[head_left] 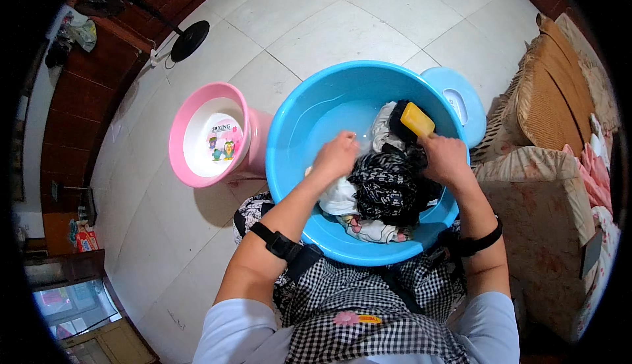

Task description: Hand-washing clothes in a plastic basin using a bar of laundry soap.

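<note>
A large blue plastic basin [289,117] rests before me, against my legs. It holds cloudy water [335,117] and several pieces of wet cloth. My right hand [444,159] grips the near end of a yellow block [417,119] over the basin's right side; whether it is a soap bar or a brush is unclear. Beneath it lie dark cloth and a black printed cloth [387,186]. My left hand [338,154], slightly blurred, is curled above the water, left of the black cloth; its fingertips are partly hidden. A white cloth [339,197] and a patterned cloth [375,229] lie nearer me.
A pink bucket [256,141] with a printed white basin [197,132] in its top stands left. A light-blue lid-like object [471,102] is behind the blue basin's right rim. A covered sofa [538,206] is at right, a standing fan [190,41] on the tiled floor [321,33] at upper left.
</note>
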The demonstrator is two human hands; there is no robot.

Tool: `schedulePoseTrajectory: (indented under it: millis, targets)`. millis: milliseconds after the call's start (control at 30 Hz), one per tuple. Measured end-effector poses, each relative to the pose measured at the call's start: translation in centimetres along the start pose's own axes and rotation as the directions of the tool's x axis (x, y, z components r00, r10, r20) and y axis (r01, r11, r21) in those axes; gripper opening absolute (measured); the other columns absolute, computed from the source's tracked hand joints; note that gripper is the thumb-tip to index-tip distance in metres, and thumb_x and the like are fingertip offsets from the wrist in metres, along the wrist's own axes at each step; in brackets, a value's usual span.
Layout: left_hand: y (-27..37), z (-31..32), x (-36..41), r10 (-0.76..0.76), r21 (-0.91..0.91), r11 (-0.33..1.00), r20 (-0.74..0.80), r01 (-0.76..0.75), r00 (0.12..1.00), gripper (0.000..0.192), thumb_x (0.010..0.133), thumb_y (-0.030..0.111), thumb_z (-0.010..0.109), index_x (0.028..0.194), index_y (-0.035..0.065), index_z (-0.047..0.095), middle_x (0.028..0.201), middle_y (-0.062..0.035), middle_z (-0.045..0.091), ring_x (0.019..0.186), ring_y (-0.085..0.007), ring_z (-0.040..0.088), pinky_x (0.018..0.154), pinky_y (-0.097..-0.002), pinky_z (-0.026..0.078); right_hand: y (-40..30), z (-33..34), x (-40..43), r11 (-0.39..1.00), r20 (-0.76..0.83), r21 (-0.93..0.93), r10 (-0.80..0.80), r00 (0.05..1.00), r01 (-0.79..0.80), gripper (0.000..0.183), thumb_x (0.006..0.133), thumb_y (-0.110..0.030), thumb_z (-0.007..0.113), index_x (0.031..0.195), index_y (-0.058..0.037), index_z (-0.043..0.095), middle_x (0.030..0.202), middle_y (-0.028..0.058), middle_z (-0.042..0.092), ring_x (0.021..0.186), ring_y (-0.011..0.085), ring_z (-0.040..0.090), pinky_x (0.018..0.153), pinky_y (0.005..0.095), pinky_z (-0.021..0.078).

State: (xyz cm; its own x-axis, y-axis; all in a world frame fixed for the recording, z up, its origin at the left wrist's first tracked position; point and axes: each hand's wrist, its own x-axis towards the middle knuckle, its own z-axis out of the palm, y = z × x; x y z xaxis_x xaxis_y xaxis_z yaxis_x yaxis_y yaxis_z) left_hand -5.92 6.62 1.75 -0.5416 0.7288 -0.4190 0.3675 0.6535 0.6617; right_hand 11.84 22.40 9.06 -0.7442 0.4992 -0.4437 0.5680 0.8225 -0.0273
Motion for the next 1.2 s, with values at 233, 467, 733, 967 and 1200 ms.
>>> schedulePoseTrajectory:
  millis: [233, 467, 733, 967, 1200]
  targets:
    - [-6.8, 2.0, 2.2, -0.162, 0.506, 0.843, -0.087, 0.184, 0.983, 0.035, 0.09, 0.021, 0.046, 0.122, 0.007, 0.053, 0.12, -0.0181, 0.057, 0.104, -0.0366, 0.059, 0.087, -0.045, 0.048, -2.4, 3.4, -0.8, 0.78, -0.273, 0.159, -0.554, 0.786, 0.605, 0.077, 0.064, -0.027, 0.075, 0.134, -0.0158, 0.044, 0.14, 0.0149, 0.038, 0.131, 0.0356, 0.032, 0.108, 0.0578, 0.0188]
    - [-7.9, 1.7, 2.3, -0.412, 0.477, 0.829, 0.167, 0.292, 0.896, 0.038, 0.076, 0.025, 0.068, 0.109, 0.0055, 0.063, 0.104, -0.0175, 0.066, 0.095, -0.0323, 0.064, 0.08, -0.0412, 0.051, -2.9, 2.1, 0.0, 0.909, 0.157, 0.037, -0.415, 0.896, 0.415, 0.044, 0.065, -0.048, 0.075, 0.091, -0.0128, 0.067, 0.086, 0.006, 0.066, 0.082, 0.0266, 0.065, 0.068, 0.0406, 0.051]
    - [-1.7, -2.4, -0.1, -0.092, -0.407, 0.895, 0.227, 0.18, 0.97, 0.03, 0.077, 0.019, 0.067, 0.096, -0.0034, 0.064, 0.088, -0.0139, 0.068, 0.081, -0.0212, 0.066, 0.07, -0.0318, 0.052, -1.3, 3.1, 0.7, 0.805, -0.288, 0.424, -0.315, 0.904, 0.415, 0.06, 0.058, -0.054, 0.08, 0.095, -0.0092, 0.065, 0.092, 0.011, 0.062, 0.086, 0.0308, 0.063, 0.074, 0.038, 0.0509]
    - [3.2, -5.1, -3.3, 0.404, -0.901, 0.353, 0.388, 0.251, 0.828, 0.033, 0.087, 0.008, 0.053, 0.118, -0.0043, 0.053, 0.108, -0.0123, 0.063, 0.092, -0.0169, 0.064, 0.083, -0.028, 0.052, -3.4, 3.5, 2.2, -0.079, -0.34, 0.939, -0.35, 0.873, 0.334, 0.089, 0.065, -0.023, 0.085, 0.139, -0.0083, 0.038, 0.114, 0.0096, 0.054, 0.112, 0.0177, 0.051, 0.094, 0.0343, 0.0435]
    - [-0.4, -2.5, -0.5, 0.249, -0.758, 0.535, 0.563, 0.373, 0.788, 0.044, 0.09, 0.023, 0.059, 0.126, -0.0016, 0.05, 0.114, -0.011, 0.061, 0.103, -0.0174, 0.06, 0.088, -0.0311, 0.05, -3.0, 3.0, 3.3, -0.439, -0.087, 0.898, -0.237, 0.968, -0.026, 0.042, 0.075, -0.008, 0.076, 0.109, -0.0034, 0.051, 0.101, 0.0059, 0.062, 0.091, 0.0157, 0.061, 0.083, 0.0293, 0.0502]
